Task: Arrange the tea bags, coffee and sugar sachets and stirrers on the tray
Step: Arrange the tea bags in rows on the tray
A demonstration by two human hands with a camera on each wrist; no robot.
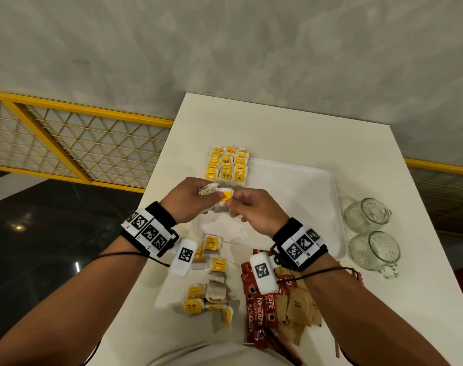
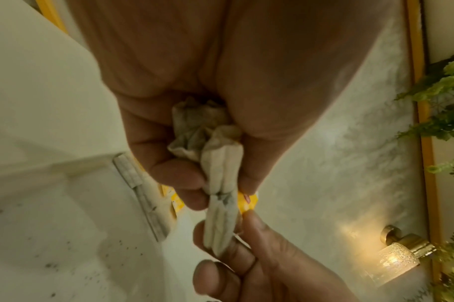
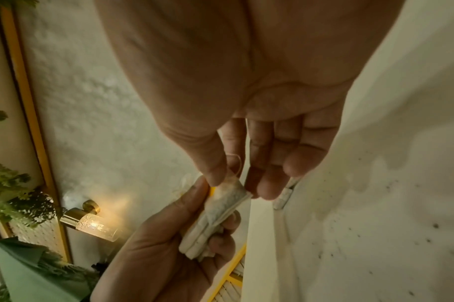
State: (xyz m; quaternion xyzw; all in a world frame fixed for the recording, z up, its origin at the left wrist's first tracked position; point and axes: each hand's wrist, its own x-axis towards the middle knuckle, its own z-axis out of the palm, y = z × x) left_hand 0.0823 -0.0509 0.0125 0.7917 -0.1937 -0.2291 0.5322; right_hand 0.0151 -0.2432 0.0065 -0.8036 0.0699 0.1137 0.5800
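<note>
1. Head view: a small bunch of tea bags (image 1: pixel 219 200) is gripped in the left hand (image 1: pixel 188 204) above the near left corner of the white tray (image 1: pixel 291 186), while the yellow tag of the front bag is pinched by the thumb and forefinger of the right hand (image 1: pixel 254 211).
2. Three neat columns of tea bags (image 1: pixel 227 166) are laid along the tray's far left edge, with the far ones lapping over its rim; the rest of the smooth, round-cornered tray is left bare.
3. Loose tea bags (image 1: pixel 211 286) are scattered on the white table (image 1: pixel 251 122) near the body, just outside the tray's near rim.
4. Glossy red coffee sticks (image 1: pixel 256 310) and brown paper sugar sachets (image 1: pixel 299 310) are heaped beside them.
5. Two ribbed glass cups (image 1: pixel 367 215) are placed beyond the tray's right edge.
6. Left wrist view: the held bags (image 2: pixel 220 183) are seen as soft, crumpled, greyish paper.
</note>
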